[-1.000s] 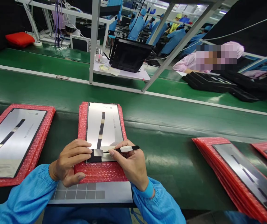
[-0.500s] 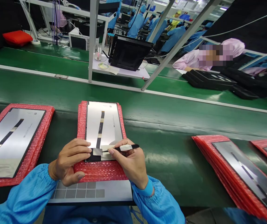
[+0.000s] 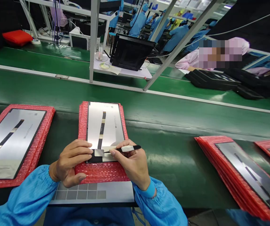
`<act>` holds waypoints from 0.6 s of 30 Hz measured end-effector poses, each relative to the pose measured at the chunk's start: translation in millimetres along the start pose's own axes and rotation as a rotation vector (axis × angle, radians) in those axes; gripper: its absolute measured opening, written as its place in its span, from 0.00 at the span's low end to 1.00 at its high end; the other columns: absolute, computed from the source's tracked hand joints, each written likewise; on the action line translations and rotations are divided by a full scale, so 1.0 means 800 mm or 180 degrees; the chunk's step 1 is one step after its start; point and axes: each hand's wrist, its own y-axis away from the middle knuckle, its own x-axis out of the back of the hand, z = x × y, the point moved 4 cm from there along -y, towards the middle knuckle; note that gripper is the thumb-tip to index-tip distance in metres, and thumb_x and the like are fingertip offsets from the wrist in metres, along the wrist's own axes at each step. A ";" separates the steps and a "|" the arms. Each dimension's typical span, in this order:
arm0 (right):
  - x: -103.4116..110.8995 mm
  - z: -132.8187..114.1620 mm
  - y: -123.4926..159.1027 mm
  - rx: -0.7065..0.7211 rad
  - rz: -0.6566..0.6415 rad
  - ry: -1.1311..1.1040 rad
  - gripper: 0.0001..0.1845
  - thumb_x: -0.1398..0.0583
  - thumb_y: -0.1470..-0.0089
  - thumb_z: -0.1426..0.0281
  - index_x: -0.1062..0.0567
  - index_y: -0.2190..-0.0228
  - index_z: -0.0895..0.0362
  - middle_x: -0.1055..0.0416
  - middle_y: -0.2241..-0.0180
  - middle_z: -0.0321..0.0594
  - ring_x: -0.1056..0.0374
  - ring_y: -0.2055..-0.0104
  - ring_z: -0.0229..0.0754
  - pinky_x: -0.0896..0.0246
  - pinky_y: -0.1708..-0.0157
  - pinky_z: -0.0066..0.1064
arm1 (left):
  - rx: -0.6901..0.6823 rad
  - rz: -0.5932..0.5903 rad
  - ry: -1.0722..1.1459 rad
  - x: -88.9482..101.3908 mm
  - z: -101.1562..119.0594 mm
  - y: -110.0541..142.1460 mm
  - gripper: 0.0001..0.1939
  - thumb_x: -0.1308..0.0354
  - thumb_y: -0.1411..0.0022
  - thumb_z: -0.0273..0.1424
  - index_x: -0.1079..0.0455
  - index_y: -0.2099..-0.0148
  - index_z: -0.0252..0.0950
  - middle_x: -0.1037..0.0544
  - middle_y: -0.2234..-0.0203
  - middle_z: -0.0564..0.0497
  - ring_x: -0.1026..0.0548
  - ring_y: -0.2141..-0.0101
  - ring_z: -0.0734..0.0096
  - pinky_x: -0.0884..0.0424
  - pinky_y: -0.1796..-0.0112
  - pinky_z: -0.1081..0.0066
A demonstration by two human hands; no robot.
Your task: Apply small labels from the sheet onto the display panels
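In front of me a silver-backed display panel lies on a stack of red bubble-wrap bags. A black flex cable runs down its back. My left hand rests at the panel's lower left corner, fingers stretched out flat and fingertips on its edge. Between the fingers of my right hand are slim tweezers with a white grip. Their dark tip meets the right edge of a small grey sticker on the panel's black lower strip. Pale tape lies beside it, partly under my right hand.
A sheet with grey squares lies at the bench's near edge. More panels on red wrap stand left and right. Beyond the green bench are metal posts, a monitor and a co-worker in pink.
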 end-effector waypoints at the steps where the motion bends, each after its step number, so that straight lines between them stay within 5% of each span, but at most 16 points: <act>1: 0.000 0.000 0.000 -0.0008 -0.0002 0.0003 0.10 0.27 0.50 0.66 0.22 0.73 0.54 0.27 0.78 0.35 0.32 0.76 0.40 0.38 0.77 0.29 | -0.0001 -0.0015 0.0005 0.000 0.000 0.001 0.21 0.46 0.30 0.42 0.25 0.47 0.30 0.18 0.61 0.36 0.20 0.53 0.47 0.21 0.56 0.50; 18: 0.000 -0.002 0.001 -0.0012 0.0027 0.0098 0.10 0.28 0.49 0.65 0.23 0.72 0.54 0.27 0.78 0.35 0.33 0.77 0.40 0.39 0.78 0.29 | 0.0172 -0.0259 0.0013 -0.013 -0.008 0.023 0.30 0.46 0.31 0.47 0.27 0.37 0.33 0.22 0.54 0.37 0.26 0.49 0.45 0.26 0.52 0.47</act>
